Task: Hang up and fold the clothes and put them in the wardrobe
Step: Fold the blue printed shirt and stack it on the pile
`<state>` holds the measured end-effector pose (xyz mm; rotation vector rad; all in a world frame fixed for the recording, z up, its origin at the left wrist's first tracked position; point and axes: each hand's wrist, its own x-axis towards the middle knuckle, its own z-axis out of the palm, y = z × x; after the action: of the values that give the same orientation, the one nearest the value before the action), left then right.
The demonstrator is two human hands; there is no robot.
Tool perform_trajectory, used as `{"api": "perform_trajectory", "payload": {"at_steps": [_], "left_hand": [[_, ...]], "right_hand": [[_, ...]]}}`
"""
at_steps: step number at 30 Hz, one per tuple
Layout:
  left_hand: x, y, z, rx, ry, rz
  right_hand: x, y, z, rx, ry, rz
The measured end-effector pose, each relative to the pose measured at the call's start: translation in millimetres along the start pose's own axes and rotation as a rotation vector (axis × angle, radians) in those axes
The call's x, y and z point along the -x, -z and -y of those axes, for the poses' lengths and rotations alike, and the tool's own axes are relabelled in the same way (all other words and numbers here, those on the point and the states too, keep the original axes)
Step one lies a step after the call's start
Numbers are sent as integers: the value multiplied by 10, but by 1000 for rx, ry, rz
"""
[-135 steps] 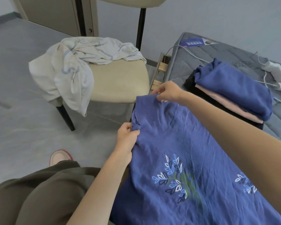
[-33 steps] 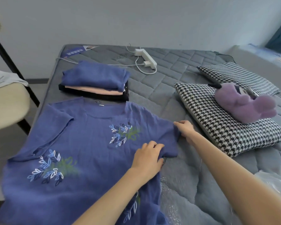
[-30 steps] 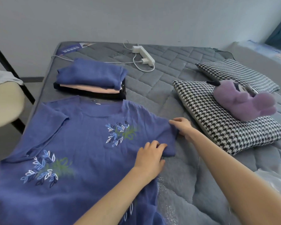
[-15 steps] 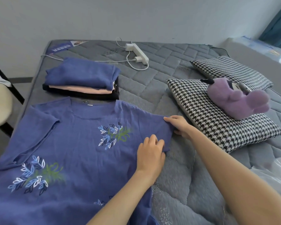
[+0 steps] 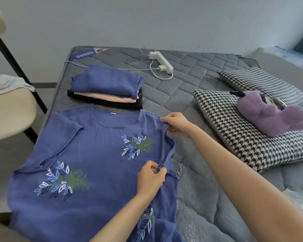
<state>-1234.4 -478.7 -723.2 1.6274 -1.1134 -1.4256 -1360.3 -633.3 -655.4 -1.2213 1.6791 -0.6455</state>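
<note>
Sleeve (image 5: 165, 144) lifted inward now; right hand (image 5: 177, 124), left hand (image 5: 150, 179) both pinch it; folded stack (image 5: 107, 86) just beyond shirt (image 5: 94, 154), pillow (image 5: 234, 137) nearby.

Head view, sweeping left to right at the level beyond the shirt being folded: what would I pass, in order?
cream chair seat → stack of folded clothes → white power strip → purple plush toy. Left out: the blue shirt, which spans several of these.

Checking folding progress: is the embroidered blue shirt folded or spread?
Spread: shirt flat on mattress; left hand and right hand pinch one sleeve.
</note>
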Motion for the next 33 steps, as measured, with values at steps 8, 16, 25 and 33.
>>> {"api": "perform_trajectory", "payload": {"at_steps": [8,16,25,33], "left_hand": [[-108,380,139,4,239,93],[-209,406,11,-359,73,-13],[-385,394,170,-427,115,64],[-472,452,165,-371,175,156]], "right_hand": [[-88,-262,8,158,111,-33],[-256,-147,-270,705,286,34],[-380,-135,-301,1084,209,-187],[-426,-162,-340,1151,230,-325]]}}
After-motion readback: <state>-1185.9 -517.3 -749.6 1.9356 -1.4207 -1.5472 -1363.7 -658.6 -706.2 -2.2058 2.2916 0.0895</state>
